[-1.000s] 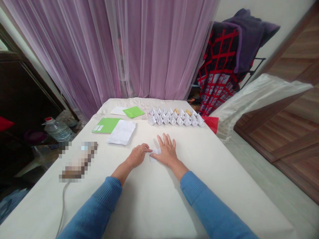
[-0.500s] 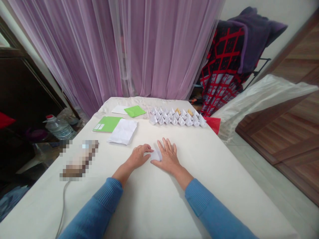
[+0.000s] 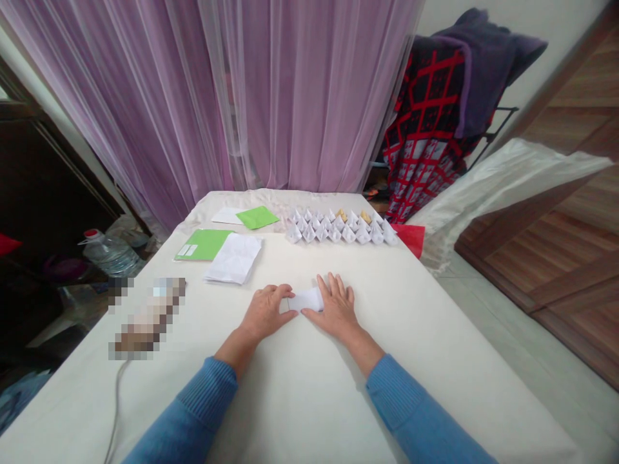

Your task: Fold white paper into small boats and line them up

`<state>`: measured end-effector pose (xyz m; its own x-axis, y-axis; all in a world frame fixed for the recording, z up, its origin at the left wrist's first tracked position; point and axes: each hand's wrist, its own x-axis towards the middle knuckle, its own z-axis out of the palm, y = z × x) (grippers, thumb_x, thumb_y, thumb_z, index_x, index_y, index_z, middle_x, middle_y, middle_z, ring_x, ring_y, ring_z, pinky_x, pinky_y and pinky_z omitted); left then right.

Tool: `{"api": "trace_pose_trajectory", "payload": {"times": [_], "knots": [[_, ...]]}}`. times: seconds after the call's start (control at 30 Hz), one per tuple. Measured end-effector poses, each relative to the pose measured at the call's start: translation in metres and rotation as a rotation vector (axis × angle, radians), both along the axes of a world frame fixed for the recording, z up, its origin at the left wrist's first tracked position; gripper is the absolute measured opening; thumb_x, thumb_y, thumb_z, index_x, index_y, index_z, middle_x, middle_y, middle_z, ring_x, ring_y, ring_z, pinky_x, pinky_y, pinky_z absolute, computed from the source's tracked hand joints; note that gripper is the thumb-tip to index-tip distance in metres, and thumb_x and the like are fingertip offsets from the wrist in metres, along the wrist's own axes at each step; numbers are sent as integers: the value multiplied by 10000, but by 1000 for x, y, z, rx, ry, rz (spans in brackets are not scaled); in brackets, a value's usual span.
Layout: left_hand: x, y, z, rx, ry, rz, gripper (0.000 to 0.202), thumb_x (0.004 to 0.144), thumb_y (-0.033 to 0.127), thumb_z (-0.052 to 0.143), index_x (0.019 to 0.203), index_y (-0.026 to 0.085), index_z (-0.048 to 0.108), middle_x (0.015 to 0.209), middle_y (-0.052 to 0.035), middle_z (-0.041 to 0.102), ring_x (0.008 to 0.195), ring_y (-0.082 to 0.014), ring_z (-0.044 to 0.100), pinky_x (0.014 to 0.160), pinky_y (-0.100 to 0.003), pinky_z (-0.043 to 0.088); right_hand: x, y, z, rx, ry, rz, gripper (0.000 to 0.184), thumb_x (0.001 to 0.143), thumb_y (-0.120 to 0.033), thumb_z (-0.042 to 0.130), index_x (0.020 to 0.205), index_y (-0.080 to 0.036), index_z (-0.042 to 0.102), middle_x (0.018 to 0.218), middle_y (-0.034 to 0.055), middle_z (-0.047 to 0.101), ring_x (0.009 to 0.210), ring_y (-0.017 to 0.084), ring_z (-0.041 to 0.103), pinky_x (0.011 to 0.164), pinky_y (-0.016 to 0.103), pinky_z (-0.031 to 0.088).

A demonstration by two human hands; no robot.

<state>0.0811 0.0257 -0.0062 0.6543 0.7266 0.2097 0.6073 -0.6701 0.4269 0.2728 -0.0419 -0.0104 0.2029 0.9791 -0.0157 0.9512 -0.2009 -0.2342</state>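
A small folded piece of white paper (image 3: 306,299) lies flat on the tabletop between my hands. At its left end my left hand (image 3: 266,310) rests with bent fingers, the thumb apart from the fingertips, which touch the paper's upper left corner. My right hand (image 3: 335,305) lies flat over the paper's right end, fingers spread and thumb along the near edge. Part of the paper is hidden under that hand.
Rows of pointed folded paper pieces (image 3: 342,228) stand at the back right beside a red sheet (image 3: 411,240). White sheets (image 3: 236,258), a green booklet (image 3: 203,245) and a green packet (image 3: 258,217) lie back left. A blurred-out object (image 3: 151,316) with a cable (image 3: 116,406) lies left.
My right hand has shifted right, away from my left hand, so the gap between them is wider. More of the white paper shows between them. The view has shifted slightly.
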Motion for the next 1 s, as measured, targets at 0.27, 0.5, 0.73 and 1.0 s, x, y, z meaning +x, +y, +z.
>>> {"api": "trace_pose_trajectory", "payload": {"times": [0.27, 0.5, 0.73, 1.0], "knots": [[-1, 0, 1, 15, 36, -2, 521, 772, 295, 728, 1223, 257, 471, 1154, -12, 705, 1091, -238, 580, 923, -402, 442, 25, -9, -1, -38, -21, -46, 882, 817, -612, 538, 1534, -222, 202, 1601, 156, 152, 1467, 347, 82, 1125, 564, 107], [-1, 0, 0, -18, 41, 8, 549, 779, 270, 710, 1262, 263, 449, 1190, -11, 690, 1131, -250, 560, 949, -434, 417, 43, -15, -2, -52, -35, -55, 805, 856, -528, 517, 1534, -227, 204, 1596, 136, 189, 1470, 324, 96, 1134, 533, 130], [-1, 0, -5, -68, 13, 40, 589, 783, 237, 681, 1311, 297, 427, 1203, -10, 682, 1165, -256, 541, 967, -453, 395, 31, -20, 4, 65, -3, -14, 668, 903, -405, 471, 1506, -183, 290, 1587, 134, 222, 1466, 305, 149, 1135, 557, 154], [-2, -3, -12, 3, -31, 58, 520, 789, 249, 682, 1264, 253, 472, 1203, -50, 658, 1138, -237, 563, 951, -419, 406, -20, -39, 1, 106, 41, 455, 605, 980, -504, 332, 1479, -163, 348, 1560, 117, 296, 1459, 253, 201, 1174, 567, 21]]}}
